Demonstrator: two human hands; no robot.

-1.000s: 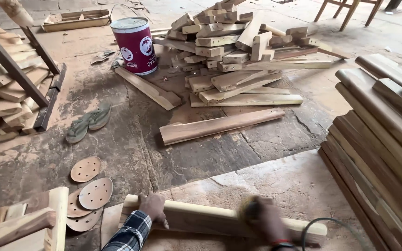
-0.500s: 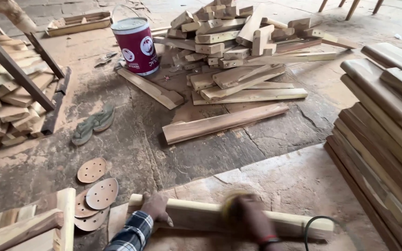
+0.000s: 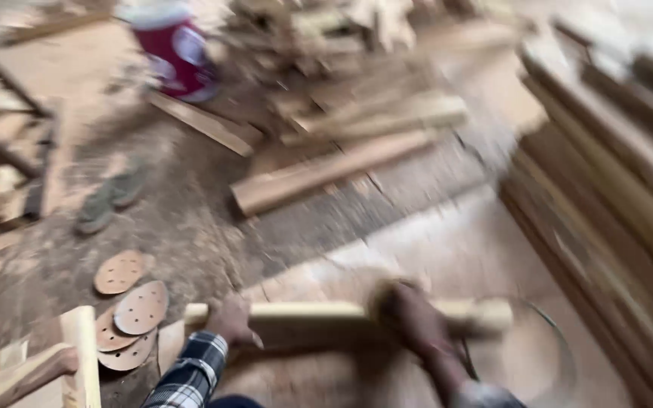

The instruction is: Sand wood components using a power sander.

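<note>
A long pale wooden bar [image 3: 319, 313] lies across the low work surface at the bottom of the view. My left hand [image 3: 230, 321], in a plaid sleeve, grips the bar near its left end. My right hand [image 3: 417, 325] presses down on the bar right of its middle, closed over a blurred sander [image 3: 383, 291] with a tan pad. A dark cable [image 3: 561, 340] loops away from that hand to the right. The whole picture is smeared by motion, so finger detail is lost.
Round perforated sanding discs [image 3: 141, 306] lie left of the bar, beside a wooden frame piece [image 3: 77, 355]. A loose plank [image 3: 326, 170], a red can [image 3: 179, 57], offcuts [image 3: 326, 45] and sandals [image 3: 111, 196] sit on the dusty floor. Stacked planks [image 3: 614, 196] line the right side.
My right hand with the sander has slid left along the bar. The view has swung and blurred. My left hand keeps its grip near the bar's left end.
</note>
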